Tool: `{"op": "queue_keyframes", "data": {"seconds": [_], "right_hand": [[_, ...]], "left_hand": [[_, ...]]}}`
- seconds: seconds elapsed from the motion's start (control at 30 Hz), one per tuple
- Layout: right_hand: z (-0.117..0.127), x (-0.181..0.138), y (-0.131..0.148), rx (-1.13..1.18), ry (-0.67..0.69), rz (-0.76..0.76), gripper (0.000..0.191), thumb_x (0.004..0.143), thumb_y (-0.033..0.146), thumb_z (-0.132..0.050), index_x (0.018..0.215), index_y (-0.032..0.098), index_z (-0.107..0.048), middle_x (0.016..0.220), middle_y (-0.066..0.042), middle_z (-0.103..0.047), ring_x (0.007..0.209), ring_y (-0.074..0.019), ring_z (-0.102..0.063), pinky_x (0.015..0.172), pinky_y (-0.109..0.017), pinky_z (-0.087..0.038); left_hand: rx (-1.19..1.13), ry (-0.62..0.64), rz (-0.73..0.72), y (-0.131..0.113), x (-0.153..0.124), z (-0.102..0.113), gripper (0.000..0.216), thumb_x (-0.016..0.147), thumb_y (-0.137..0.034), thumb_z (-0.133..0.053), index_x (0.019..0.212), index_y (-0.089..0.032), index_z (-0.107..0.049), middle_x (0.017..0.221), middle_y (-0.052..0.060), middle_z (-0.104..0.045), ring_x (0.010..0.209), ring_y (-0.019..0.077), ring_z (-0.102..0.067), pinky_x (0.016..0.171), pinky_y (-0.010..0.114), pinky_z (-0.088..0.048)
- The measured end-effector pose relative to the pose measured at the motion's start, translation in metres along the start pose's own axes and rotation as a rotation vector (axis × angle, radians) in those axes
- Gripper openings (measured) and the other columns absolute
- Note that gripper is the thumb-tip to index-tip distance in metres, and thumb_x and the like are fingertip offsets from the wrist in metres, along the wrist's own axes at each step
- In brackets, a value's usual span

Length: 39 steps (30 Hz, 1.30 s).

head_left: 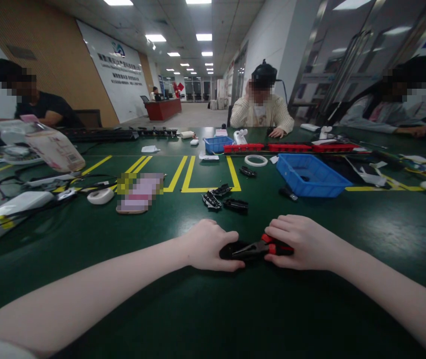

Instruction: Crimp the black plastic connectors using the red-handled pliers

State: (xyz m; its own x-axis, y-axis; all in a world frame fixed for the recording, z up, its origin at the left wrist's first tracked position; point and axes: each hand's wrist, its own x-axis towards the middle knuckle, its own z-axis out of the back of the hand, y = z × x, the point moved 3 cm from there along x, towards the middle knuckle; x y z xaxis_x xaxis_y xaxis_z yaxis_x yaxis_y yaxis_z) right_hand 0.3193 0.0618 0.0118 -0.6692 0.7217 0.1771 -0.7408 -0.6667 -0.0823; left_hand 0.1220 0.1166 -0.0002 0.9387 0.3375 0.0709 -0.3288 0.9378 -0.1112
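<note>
In the head view my right hand (298,243) is closed around the red and black handles of a pair of pliers (260,246). The jaws point left and lie against a small black part (229,251). My left hand (213,247) grips that part between thumb and fingers; its exact kind is hard to make out. Just beyond my hands sit several similar black pieces (236,205) with some shiny metal showing. Another dark piece (248,171) lies farther off.
A blue bin (312,174) stands at the right, with a smaller blue bin (218,144) farther back. A tape roll (255,160), a phone (141,194), a white power strip (11,214) with cables and a tilted bottle (54,144) lie about. Several people sit around the green table (153,309).
</note>
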Motion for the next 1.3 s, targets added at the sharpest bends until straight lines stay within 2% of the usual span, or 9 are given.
{"op": "queue_keyframes", "data": {"seconds": [0.2,0.4,0.5,0.63,0.77,0.9,1.07,1.17,1.3], "right_hand": [[-0.003,-0.001,-0.002,0.018,0.015,-0.035,0.032,0.082,0.043,-0.059,0.094,0.014,-0.064,0.088,-0.009,-0.065,0.074,-0.0200,-0.060,0.064,-0.033,-0.050],[-0.001,-0.005,-0.015,-0.025,-0.149,0.011,0.035,0.082,0.042,-0.059,0.105,0.014,-0.061,0.100,-0.012,-0.065,0.094,-0.0252,-0.061,0.083,-0.042,-0.052],[-0.003,-0.005,-0.021,-0.081,-0.227,0.032,0.037,0.083,0.042,-0.058,0.107,0.014,-0.059,0.105,-0.013,-0.065,0.101,-0.0275,-0.060,0.096,-0.050,-0.046],[-0.008,-0.003,-0.024,-0.125,-0.241,0.048,0.035,0.087,0.040,-0.055,0.110,0.014,-0.058,0.108,-0.014,-0.065,0.106,-0.0280,-0.060,0.101,-0.053,-0.042],[-0.008,-0.002,-0.025,-0.049,-0.202,-0.005,0.031,0.089,0.035,-0.052,0.113,0.015,-0.055,0.110,-0.013,-0.065,0.108,-0.0273,-0.059,0.102,-0.054,-0.042],[-0.005,-0.004,-0.024,0.049,-0.208,-0.066,0.025,0.089,0.029,-0.048,0.110,0.017,-0.053,0.108,-0.013,-0.065,0.107,-0.0273,-0.060,0.100,-0.055,-0.044],[-0.006,-0.007,-0.021,0.123,-0.303,-0.094,0.020,0.086,0.027,-0.046,0.104,0.019,-0.051,0.103,-0.013,-0.064,0.095,-0.0253,-0.063,0.077,-0.042,-0.055],[-0.009,-0.009,-0.017,0.132,-0.376,-0.045,0.020,0.086,0.030,-0.047,0.102,0.019,-0.050,0.097,-0.011,-0.061,0.086,-0.0227,-0.061,0.070,-0.037,-0.054],[-0.013,-0.010,-0.012,0.103,-0.432,0.038,0.035,0.081,0.043,-0.059,0.103,0.018,-0.049,0.096,-0.012,-0.060,0.087,-0.0238,-0.059,0.072,-0.038,-0.053]], "left_hand": [[-0.028,0.007,0.007,0.001,0.000,-0.001,0.040,0.084,-0.058,-0.053,0.076,-0.019,-0.054,0.056,-0.004,-0.056,0.047,0.0114,-0.050,0.050,0.023,-0.032],[0.012,0.022,0.052,-0.003,-0.001,0.003,0.037,0.085,-0.057,-0.052,0.085,-0.020,-0.054,0.062,-0.004,-0.061,0.050,0.0133,-0.054,0.054,0.025,-0.037],[0.068,0.019,0.055,-0.006,-0.002,0.004,0.044,0.082,-0.063,-0.052,0.089,-0.020,-0.054,0.065,-0.002,-0.063,0.052,0.0157,-0.058,0.060,0.030,-0.040],[0.086,0.019,0.053,-0.005,-0.002,0.003,0.061,0.072,-0.078,-0.052,0.087,-0.020,-0.054,0.069,0.000,-0.065,0.057,0.0184,-0.060,0.061,0.032,-0.039],[0.071,0.036,0.056,-0.003,-0.002,0.004,0.070,0.062,-0.085,-0.054,0.084,-0.019,-0.054,0.068,-0.001,-0.064,0.055,0.0173,-0.057,0.059,0.030,-0.036],[0.025,0.005,-0.024,-0.001,-0.005,0.003,0.067,0.063,-0.084,-0.054,0.079,-0.019,-0.054,0.064,-0.003,-0.060,0.051,0.0131,-0.051,0.056,0.027,-0.031],[-0.029,-0.135,-0.146,0.002,-0.008,-0.003,0.065,0.075,-0.081,-0.041,0.071,-0.018,-0.051,0.057,-0.004,-0.054,0.047,0.0097,-0.043,0.053,0.028,-0.027],[-0.009,-0.235,-0.185,0.005,-0.012,0.013,0.066,0.082,-0.079,-0.030,0.071,-0.017,-0.052,0.061,-0.002,-0.054,0.049,0.0103,-0.042,0.051,0.029,-0.028],[-0.134,-0.491,-0.001,0.015,-0.025,0.072,0.052,0.096,-0.057,-0.027,0.088,-0.014,-0.056,0.083,0.004,-0.060,0.064,0.0118,-0.052,0.058,0.027,-0.043]]}}
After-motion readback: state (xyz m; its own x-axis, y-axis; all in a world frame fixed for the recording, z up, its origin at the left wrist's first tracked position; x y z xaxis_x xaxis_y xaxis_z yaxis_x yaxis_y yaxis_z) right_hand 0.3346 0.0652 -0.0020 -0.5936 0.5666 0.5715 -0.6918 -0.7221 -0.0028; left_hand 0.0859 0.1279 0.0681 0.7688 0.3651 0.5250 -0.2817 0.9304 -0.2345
